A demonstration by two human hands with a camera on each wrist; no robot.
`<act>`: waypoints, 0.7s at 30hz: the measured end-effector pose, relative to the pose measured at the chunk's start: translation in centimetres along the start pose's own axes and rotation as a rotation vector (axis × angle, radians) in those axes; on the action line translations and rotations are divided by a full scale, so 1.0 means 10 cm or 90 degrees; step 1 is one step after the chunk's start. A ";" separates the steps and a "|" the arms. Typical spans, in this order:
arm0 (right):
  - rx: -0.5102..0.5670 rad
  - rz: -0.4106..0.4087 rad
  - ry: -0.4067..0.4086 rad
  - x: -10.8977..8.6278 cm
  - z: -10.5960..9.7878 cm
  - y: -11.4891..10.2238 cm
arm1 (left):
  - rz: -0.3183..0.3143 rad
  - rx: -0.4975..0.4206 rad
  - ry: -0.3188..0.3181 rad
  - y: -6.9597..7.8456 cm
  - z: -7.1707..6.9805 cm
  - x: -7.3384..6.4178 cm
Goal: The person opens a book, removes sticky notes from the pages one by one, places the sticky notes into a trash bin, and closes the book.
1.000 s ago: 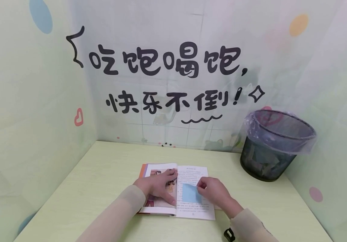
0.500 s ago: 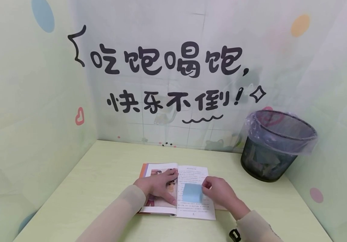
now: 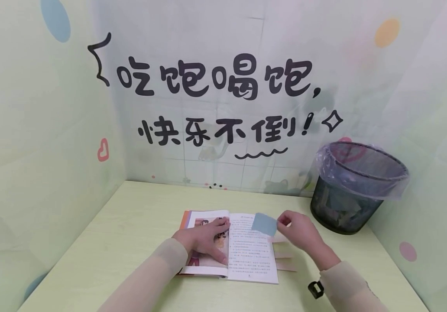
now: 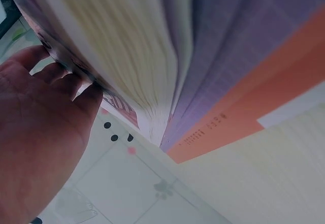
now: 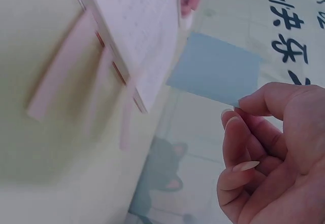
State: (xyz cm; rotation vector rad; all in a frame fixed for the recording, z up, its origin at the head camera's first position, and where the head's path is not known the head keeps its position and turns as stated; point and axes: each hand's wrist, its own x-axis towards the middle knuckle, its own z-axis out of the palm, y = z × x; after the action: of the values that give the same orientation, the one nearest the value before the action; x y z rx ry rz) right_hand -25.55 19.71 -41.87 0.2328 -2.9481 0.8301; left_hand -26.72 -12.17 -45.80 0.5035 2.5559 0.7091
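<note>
An open book (image 3: 248,260) lies on the table, a picture on its left page and print on its right. My left hand (image 3: 202,240) rests on the left page with fingers spread; in the left wrist view that hand (image 4: 45,112) lies against the page beside the thick page block. My right hand (image 3: 303,234) pinches a corner of a blue sticky note (image 3: 264,224) between thumb and forefinger. In the right wrist view the note (image 5: 216,69) hangs flat in the air, apart from the page. Several pink paper strips (image 3: 285,263) stick out from the book's right edge.
A black mesh waste bin (image 3: 342,208) with a clear purplish liner stands at the table's back right and holds some crumpled stuff. Printed cloth walls (image 3: 215,173) with black lettering close in the back and sides of the pale table (image 3: 102,251).
My right hand has lifted the blue sticky note off the right page and moved it up and to the right, so the pink strips now show. My left hand has stayed put.
</note>
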 end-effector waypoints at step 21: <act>-0.030 -0.005 0.206 0.12 -1.46 0.20 | -0.004 -0.009 0.002 -0.01 0.01 -0.01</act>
State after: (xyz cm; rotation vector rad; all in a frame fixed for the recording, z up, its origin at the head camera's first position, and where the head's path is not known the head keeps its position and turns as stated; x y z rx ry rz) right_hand -26.70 28.93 -30.36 0.0962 -2.6588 0.7198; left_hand -26.60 -12.31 -45.88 0.4894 2.5528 0.7247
